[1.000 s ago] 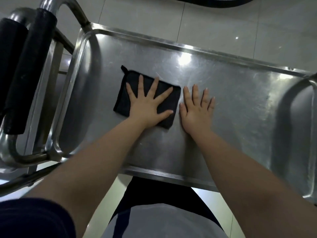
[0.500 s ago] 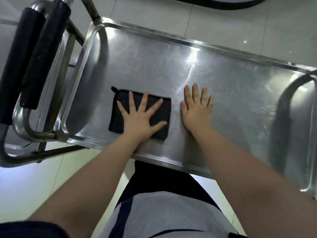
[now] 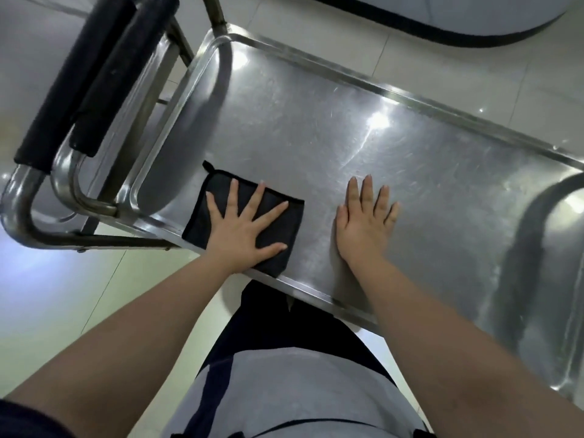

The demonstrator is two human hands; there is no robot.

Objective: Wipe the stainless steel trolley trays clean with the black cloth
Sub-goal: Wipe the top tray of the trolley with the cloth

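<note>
I am in the wiping step on the top tray (image 3: 300, 128) of the trolley. My left hand (image 3: 243, 229) lies flat on the black cloth (image 3: 279, 226), fingers spread wide and straight, palm bearing down, nothing curled or pinched. The cloth sits folded in the tray's near left corner, its near edge lapping the near rim (image 3: 316, 294) and its left side close to where the floor of the tray curves up into the left end. My right hand (image 3: 363, 222) rests palm down on bare steel just to the right of the cloth, not touching it, fingers straight and close together; I judge it is steadying the trolley rather than cleaning. The padded push handles (image 3: 79, 74) stand beyond the left end. The steel toward the far edge and the right end shows streaks and glare, so I cannot tell how much of it is done. The next move, as I read it, calls for a firm even push of the cloth out of this corner, along the left end or across toward the right. Going right means lifting my right hand clear first.
</note>
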